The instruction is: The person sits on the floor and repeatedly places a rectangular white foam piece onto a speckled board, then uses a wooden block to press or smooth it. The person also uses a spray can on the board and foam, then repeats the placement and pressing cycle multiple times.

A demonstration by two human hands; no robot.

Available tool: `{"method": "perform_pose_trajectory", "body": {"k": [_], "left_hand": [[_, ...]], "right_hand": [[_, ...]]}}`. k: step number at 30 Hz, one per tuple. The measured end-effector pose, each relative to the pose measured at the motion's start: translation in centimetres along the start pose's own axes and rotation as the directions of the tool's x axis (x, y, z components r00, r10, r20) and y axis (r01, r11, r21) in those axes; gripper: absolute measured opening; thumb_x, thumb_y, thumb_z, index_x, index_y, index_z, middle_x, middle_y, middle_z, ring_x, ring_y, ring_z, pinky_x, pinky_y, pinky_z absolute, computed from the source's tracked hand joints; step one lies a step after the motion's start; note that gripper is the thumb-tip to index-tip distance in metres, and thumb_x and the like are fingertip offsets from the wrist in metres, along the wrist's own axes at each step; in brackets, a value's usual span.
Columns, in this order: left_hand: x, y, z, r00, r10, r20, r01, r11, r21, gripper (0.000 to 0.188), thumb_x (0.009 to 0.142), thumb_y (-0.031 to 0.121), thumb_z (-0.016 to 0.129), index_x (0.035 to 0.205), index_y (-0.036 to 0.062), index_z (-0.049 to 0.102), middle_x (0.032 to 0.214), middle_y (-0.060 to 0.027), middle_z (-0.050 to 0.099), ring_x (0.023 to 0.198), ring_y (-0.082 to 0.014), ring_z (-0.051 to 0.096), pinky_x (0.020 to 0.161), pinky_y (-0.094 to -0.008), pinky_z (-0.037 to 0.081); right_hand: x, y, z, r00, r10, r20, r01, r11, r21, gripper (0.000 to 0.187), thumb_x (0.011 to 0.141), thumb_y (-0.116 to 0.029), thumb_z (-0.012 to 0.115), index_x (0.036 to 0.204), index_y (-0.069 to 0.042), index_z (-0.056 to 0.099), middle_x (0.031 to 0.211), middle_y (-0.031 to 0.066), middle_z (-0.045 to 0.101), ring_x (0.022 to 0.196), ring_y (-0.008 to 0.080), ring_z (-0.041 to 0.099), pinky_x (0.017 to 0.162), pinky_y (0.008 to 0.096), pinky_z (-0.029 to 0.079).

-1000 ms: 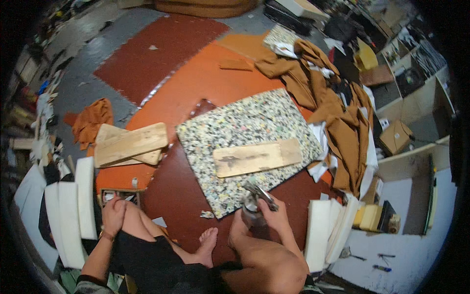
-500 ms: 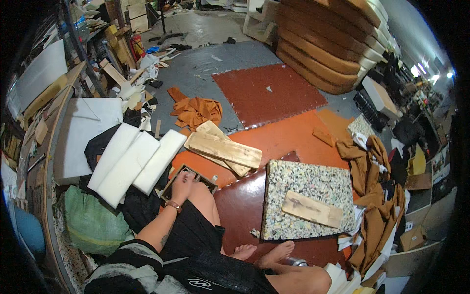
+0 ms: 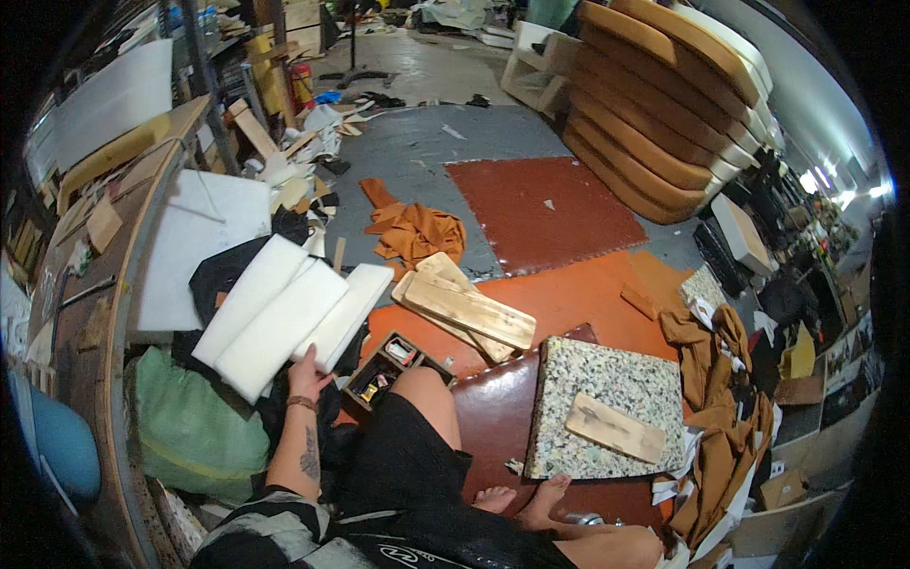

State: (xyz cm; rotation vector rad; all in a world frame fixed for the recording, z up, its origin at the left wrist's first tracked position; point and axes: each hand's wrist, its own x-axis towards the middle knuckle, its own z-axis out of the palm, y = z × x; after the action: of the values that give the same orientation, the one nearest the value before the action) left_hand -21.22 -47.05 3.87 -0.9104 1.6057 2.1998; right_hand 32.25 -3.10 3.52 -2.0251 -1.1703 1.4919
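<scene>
- At eight o'clock of the view, the left hand (image 3: 305, 383) touches the near end of a white foam slab (image 3: 351, 313); I cannot tell whether its grip is clamped.
- At three o'clock from it, a wooden box (image 3: 415, 348).
- Out of sight, the right hand; grip state unknown.

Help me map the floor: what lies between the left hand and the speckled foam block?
Head view: between the left hand and speckled foam block lie an open wooden box, a bent knee and dark red sheeting.
</scene>
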Motion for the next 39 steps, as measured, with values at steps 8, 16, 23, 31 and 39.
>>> {"method": "perform_pose_trajectory", "body": {"k": [8,16,23,31,39], "left_hand": [[-12.0,-0.8,15.1,0.960,0.015,0.279,0.066,0.958,-0.278,0.049,0.101,0.043,0.067,0.124,0.0009,0.057,0.104,-0.0133,0.064,0.086,-0.0262,0.065,0.071,-0.0436,0.061],[-19.7,-6.0,19.9,0.820,-0.026,0.571,0.036,0.999,-0.006,0.045,0.105,0.040,0.059,0.136,0.0081,0.052,0.123,-0.0136,0.064,0.105,-0.0313,0.067,0.073,-0.0468,0.063],[-13.6,-5.7,16.8,0.885,-0.068,0.460,-0.007,0.987,0.159,0.062,0.102,0.059,0.057,0.137,0.0081,0.054,0.125,-0.0120,0.064,0.099,-0.0289,0.067,0.068,-0.0409,0.057],[-12.1,-6.2,18.4,0.927,-0.052,0.372,-0.068,0.951,0.301,0.073,0.101,0.064,0.056,0.133,-0.0018,0.053,0.102,-0.0166,0.066,0.079,-0.0250,0.068,0.052,-0.0361,0.059],[-12.4,-5.6,19.6,0.955,-0.048,0.292,-0.075,0.915,0.396,0.072,0.100,0.063,0.058,0.132,-0.0015,0.052,0.097,-0.0151,0.066,0.068,-0.0215,0.067,0.044,-0.0321,0.058]], "right_hand": [[4.0,-2.0,-16.2,0.922,-0.188,-0.338,0.145,0.978,-0.150,0.037,0.089,-0.024,0.078,0.117,0.001,0.073,0.100,0.0175,0.077,0.089,0.0271,0.072,0.082,0.0381,0.055],[2.5,-17.6,-18.1,0.618,-0.781,0.092,0.631,0.423,-0.650,0.074,0.078,-0.026,0.089,0.141,-0.002,0.060,0.130,0.0250,0.068,0.117,0.0374,0.067,0.101,0.0420,0.052],[5.6,-24.8,-10.1,0.592,-0.534,0.603,0.623,-0.171,-0.763,0.126,0.060,-0.034,0.098,0.164,-0.021,0.028,0.152,0.0150,0.053,0.137,0.0393,0.050,0.112,0.0557,0.042],[16.3,-22.0,1.1,0.542,-0.415,0.731,0.663,-0.323,-0.675,0.141,0.058,-0.040,0.099,0.168,-0.029,0.012,0.168,0.0162,0.031,0.154,0.0492,0.025,0.121,0.0674,0.025],[21.3,-19.5,5.3,0.518,-0.418,0.746,0.654,-0.368,-0.661,0.086,0.093,-0.022,0.064,0.167,-0.024,0.021,0.166,0.0209,0.034,0.156,0.0478,0.021,0.124,0.0693,0.009]]}}
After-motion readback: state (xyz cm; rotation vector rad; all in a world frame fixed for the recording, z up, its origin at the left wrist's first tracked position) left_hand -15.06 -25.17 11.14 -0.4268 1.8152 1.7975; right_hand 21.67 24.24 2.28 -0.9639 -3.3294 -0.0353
